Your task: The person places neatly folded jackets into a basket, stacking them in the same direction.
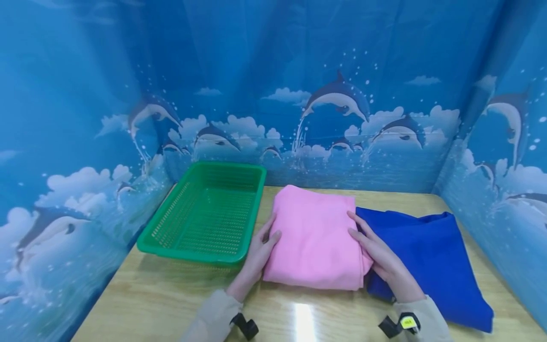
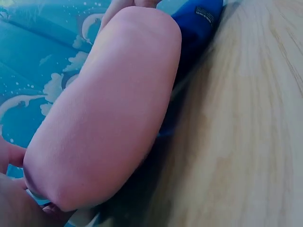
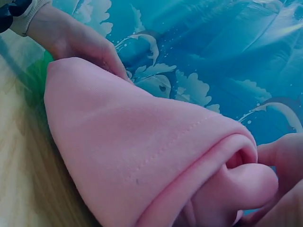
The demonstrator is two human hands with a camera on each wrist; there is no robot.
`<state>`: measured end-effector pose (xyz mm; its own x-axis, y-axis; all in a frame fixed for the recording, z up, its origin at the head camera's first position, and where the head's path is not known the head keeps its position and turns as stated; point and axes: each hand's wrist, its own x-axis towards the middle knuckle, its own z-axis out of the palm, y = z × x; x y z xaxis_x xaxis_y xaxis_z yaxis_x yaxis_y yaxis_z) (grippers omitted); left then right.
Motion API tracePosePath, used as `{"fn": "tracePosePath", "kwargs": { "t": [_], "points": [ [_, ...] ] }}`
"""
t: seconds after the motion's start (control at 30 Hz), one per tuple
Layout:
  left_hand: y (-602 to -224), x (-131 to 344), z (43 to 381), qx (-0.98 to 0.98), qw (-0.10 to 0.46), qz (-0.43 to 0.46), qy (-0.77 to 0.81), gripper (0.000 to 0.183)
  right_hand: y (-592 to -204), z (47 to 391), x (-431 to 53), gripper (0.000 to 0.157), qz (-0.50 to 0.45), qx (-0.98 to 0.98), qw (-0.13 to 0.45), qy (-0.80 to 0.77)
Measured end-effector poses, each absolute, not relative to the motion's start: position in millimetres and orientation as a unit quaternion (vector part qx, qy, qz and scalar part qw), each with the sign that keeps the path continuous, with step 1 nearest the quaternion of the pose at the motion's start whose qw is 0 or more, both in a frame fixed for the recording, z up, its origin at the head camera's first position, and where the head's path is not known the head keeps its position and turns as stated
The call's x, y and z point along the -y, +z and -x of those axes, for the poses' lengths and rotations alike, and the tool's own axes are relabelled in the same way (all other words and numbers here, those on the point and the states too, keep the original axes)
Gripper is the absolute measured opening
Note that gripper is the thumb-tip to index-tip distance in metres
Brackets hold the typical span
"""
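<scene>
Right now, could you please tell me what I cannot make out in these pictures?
Head view: much of the left edge of the blue cloth, behind the pink cloth and the right hand.
Head view: any marks on the yellow tag, too small to read.
Left wrist view: wording on the dark label, small and blurred.
Right wrist view: the rest of the right hand, cut off by the frame's edge.

One cloth [image 1: 314,242] is pink, another cloth [image 1: 431,261] blue.
</scene>
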<state>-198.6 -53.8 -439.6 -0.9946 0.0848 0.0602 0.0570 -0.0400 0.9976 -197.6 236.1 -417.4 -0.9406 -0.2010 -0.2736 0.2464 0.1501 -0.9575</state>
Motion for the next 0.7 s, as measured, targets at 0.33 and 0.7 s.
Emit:
{"fn": "tracePosePath", "kwargs": {
  "t": [0.33,0.7],
  "points": [
    [-412,53,195,-0.697,0.017,-0.052,0.715,0.054,-384,193,-248,0.055,0.035,-0.726,0.173,-0.664],
    [-369,79,206,-0.694,0.106,-0.003,0.712,0.053,-351,188,-255,0.051,0.11,-0.624,0.223,-0.741]
  ]
}}
